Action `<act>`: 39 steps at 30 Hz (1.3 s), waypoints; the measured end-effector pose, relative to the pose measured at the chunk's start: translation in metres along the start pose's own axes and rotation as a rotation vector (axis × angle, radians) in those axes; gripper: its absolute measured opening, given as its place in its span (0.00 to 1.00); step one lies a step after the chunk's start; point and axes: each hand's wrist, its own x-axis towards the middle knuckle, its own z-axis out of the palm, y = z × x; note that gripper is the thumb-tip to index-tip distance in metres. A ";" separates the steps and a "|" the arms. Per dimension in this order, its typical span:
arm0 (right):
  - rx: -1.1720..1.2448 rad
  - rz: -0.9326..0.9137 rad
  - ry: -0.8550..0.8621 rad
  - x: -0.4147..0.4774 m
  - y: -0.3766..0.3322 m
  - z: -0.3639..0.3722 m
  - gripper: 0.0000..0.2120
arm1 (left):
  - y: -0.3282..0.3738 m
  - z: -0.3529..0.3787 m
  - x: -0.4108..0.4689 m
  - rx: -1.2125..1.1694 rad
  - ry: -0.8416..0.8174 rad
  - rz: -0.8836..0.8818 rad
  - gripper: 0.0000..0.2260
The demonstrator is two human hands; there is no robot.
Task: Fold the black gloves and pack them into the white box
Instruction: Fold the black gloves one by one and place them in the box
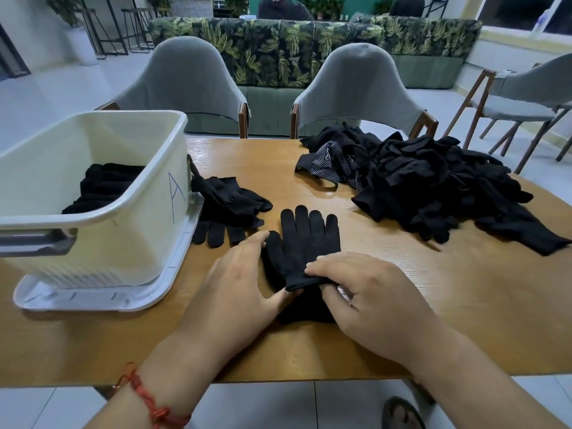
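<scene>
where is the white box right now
In the head view the white box stands on the left side of the wooden table, left of the left hand, with loose black gloves just beside its right wall.

Café lounge, leaf-print sofas (278,51), bar stools (136,29), padded chairs (185,85)

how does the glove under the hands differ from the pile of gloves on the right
The glove lies flat, fingers pointing away, with the left hand resting on it and the right hand pinching its cuff; the pile is a tangled heap no hand touches. The glove is near the middle; the pile sits far right. Both are black, on the wooden table.
</scene>
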 end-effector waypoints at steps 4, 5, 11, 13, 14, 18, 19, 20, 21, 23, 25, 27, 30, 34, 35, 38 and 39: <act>-0.001 0.015 -0.008 0.000 -0.001 0.001 0.16 | 0.000 -0.001 -0.001 -0.013 -0.011 -0.003 0.42; -0.007 0.015 -0.011 0.000 -0.002 0.002 0.16 | 0.001 -0.001 -0.001 -0.021 -0.008 -0.006 0.42; -0.011 0.006 -0.063 0.002 -0.001 -0.003 0.16 | -0.002 -0.004 -0.003 -0.037 -0.021 0.012 0.41; 0.006 0.004 -0.105 0.003 0.001 -0.007 0.17 | -0.003 -0.010 -0.004 -0.013 -0.058 0.088 0.35; 0.019 0.006 -0.119 0.004 0.002 -0.008 0.17 | -0.003 -0.013 -0.004 0.006 -0.071 0.127 0.30; 0.063 0.001 -0.114 0.007 0.005 -0.010 0.11 | -0.003 -0.017 -0.005 0.030 -0.085 0.252 0.11; 0.070 0.003 -0.112 0.007 0.005 -0.010 0.10 | -0.003 -0.016 -0.005 0.032 -0.076 0.282 0.08; 0.074 0.005 -0.109 0.007 0.006 -0.011 0.09 | -0.003 -0.015 -0.006 0.034 -0.063 0.306 0.06; 0.075 0.004 -0.108 0.007 0.006 -0.011 0.09 | -0.002 -0.015 -0.005 0.033 -0.051 0.316 0.05; 0.066 -0.002 -0.112 0.007 0.006 -0.011 0.09 | -0.001 -0.016 -0.005 0.025 -0.043 0.321 0.05; 0.066 -0.005 -0.122 0.007 0.007 -0.011 0.10 | -0.002 -0.015 -0.005 0.023 -0.066 0.333 0.09; 0.066 -0.011 -0.138 0.008 0.009 -0.011 0.11 | -0.002 -0.014 -0.006 0.034 -0.096 0.348 0.13; 0.031 -0.030 -0.148 0.007 0.014 -0.006 0.14 | -0.004 -0.012 -0.005 0.048 -0.084 0.360 0.11; -0.019 -0.018 -0.098 0.006 0.020 -0.002 0.15 | -0.007 -0.008 -0.004 0.064 -0.071 0.346 0.09; -0.044 -0.014 -0.086 0.006 0.021 -0.002 0.15 | -0.007 -0.007 -0.004 0.064 -0.070 0.344 0.08; -0.127 -0.045 -0.035 0.005 0.022 -0.005 0.16 | -0.007 -0.006 -0.005 0.078 -0.067 0.341 0.07; -0.144 -0.059 -0.015 0.005 0.023 -0.005 0.16 | -0.006 -0.006 -0.005 0.085 -0.065 0.338 0.06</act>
